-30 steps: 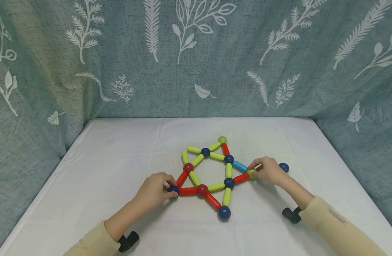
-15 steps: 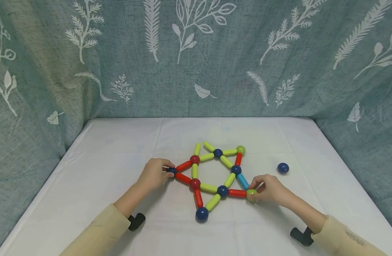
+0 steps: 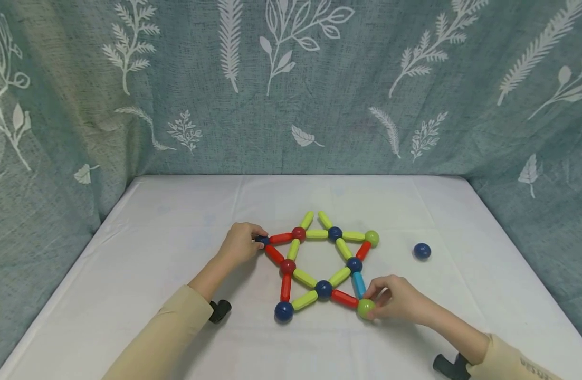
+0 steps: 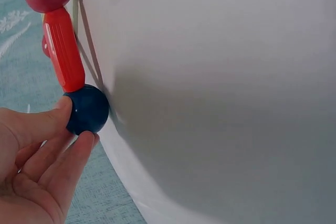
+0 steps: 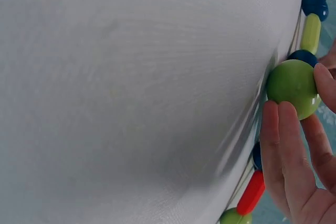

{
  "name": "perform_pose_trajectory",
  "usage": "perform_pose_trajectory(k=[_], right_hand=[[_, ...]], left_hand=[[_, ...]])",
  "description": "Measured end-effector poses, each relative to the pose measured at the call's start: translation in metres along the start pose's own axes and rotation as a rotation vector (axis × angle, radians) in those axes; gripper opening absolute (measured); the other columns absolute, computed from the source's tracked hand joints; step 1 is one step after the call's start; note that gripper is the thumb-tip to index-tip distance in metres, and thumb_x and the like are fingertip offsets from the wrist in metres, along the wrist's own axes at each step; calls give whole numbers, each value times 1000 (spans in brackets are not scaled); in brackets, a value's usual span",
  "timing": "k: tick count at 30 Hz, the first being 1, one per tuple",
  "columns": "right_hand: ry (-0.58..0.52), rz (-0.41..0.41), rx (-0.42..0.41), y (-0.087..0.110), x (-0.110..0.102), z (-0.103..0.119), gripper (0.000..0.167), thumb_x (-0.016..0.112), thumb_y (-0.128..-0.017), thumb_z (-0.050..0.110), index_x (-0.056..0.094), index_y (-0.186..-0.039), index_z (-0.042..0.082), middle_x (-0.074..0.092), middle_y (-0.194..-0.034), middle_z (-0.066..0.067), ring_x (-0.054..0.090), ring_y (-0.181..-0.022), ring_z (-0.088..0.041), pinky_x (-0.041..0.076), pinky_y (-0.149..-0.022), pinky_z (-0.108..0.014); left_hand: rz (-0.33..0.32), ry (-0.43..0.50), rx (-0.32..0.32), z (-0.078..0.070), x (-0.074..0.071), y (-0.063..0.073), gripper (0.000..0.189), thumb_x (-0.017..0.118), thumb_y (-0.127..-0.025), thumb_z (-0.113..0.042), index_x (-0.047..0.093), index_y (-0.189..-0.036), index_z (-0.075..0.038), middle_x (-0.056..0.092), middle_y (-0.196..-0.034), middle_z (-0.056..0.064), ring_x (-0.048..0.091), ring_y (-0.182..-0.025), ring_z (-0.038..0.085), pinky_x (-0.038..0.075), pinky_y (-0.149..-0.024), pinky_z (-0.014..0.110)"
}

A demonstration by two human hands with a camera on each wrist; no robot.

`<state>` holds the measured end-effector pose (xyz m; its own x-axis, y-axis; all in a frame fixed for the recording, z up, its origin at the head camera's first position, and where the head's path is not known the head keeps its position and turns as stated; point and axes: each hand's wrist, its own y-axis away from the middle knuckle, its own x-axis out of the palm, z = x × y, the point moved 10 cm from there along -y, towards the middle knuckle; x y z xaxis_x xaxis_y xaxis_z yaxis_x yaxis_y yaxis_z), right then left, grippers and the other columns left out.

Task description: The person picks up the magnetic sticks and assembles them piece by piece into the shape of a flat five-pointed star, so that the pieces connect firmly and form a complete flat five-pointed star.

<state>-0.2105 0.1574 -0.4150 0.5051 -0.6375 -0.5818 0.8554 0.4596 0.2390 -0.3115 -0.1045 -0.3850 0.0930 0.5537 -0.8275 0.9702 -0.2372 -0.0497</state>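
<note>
A flat star-like figure of magnetic rods and balls lies on the white table. At its left tip my left hand pinches a dark blue ball, from which two red rods run out. My right hand holds a green ball at the lower right tip, where a red rod and a light blue rod meet. Another blue ball forms the near left tip, and a second green ball the far right one. At the far side, two yellow-green rods lean together without a ball.
A loose dark blue ball sits on the white tablecloth to the right of the figure. Behind the table hangs a green-blue curtain with white leaf prints.
The whole figure has turned clockwise on the table. My left hand has moved away from me with its blue ball, and my right hand has come nearer with the green one.
</note>
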Motion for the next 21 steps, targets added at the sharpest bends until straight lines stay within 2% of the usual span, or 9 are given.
perform_pose_trajectory(k=[4,8,12,15,19,21], right_hand=[[3,14,-10,1,2,2,24,79,-67,7,63,-85,6,60,-84,-1,59,-72,-14,50,-61,-24],[17,47,-54,2,0,2,24,77,-70,12,65,-90,6,63,-88,-1,60,-75,-14,50,-64,-23],[-20,51,-94,1,-14,-3,27,74,-75,15,66,-99,3,65,-95,-6,61,-81,-13,51,-70,-24],[-30,-30,-138,1,-41,-7,29,72,-78,12,64,-103,-1,64,-100,-12,61,-86,-16,51,-75,-25],[67,-219,-205,4,-90,-14,30,71,-78,9,63,-105,-3,64,-103,-15,61,-91,-16,51,-76,-30],[116,-291,-193,6,-113,-22,32,72,-78,10,64,-106,-1,63,-104,-14,60,-92,-13,51,-78,-33]], left_hand=[[2,-5,1,-1,0,-2,18,68,-78,2,69,-96,1,68,-94,14,62,-92,28,48,-82,42],[2,0,-7,-1,0,-3,19,68,-78,2,69,-97,1,68,-95,15,62,-93,29,48,-83,42],[-1,-2,-17,1,0,-2,18,68,-78,1,69,-96,1,68,-95,15,61,-93,29,47,-83,43],[-3,-7,-22,2,1,-1,18,68,-78,1,69,-96,1,68,-95,14,61,-93,28,47,-83,42],[-12,-14,-20,2,2,-1,18,68,-78,2,69,-96,1,68,-95,14,61,-94,28,48,-83,41],[-17,-16,-20,2,2,-1,18,68,-78,3,69,-96,2,67,-95,14,61,-94,28,48,-83,41]])
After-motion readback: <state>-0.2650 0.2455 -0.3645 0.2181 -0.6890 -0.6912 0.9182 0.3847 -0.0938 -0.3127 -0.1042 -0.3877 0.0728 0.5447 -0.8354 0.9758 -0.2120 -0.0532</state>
